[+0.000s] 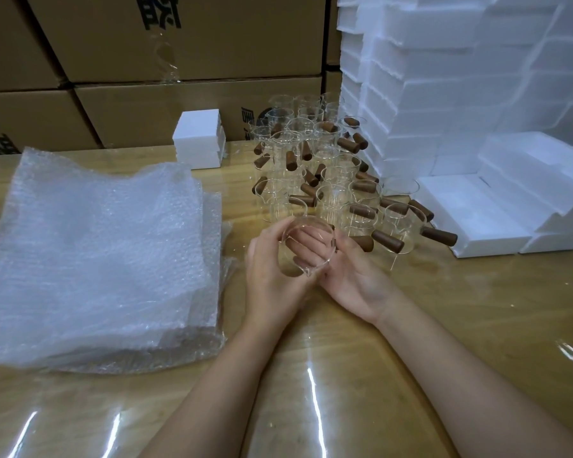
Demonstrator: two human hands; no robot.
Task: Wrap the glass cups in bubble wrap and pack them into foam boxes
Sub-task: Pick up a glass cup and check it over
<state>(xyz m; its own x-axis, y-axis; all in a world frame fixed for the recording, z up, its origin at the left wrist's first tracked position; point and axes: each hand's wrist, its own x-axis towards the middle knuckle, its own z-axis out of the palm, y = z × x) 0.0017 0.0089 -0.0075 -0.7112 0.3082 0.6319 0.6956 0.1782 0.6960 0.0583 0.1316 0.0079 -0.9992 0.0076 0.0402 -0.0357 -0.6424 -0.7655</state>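
Both hands hold one clear glass cup (306, 247) with a brown wooden handle, tilted with its mouth toward me, just above the table. My left hand (273, 276) grips its left side, thumb over the rim. My right hand (348, 276) cradles it from the right, fingers curled behind the glass. Behind it, several more glass cups with wooden handles (315, 173) crowd the table. A thick stack of bubble wrap sheets (96, 252) lies at the left. An open foam box (497, 219) sits at the right.
A tall stack of white foam boxes (444, 77) rises at the back right. A small foam box (199, 138) stands behind the bubble wrap. Cardboard cartons (146, 44) wall off the back. The wooden table (311, 391) has a glossy clear cover.
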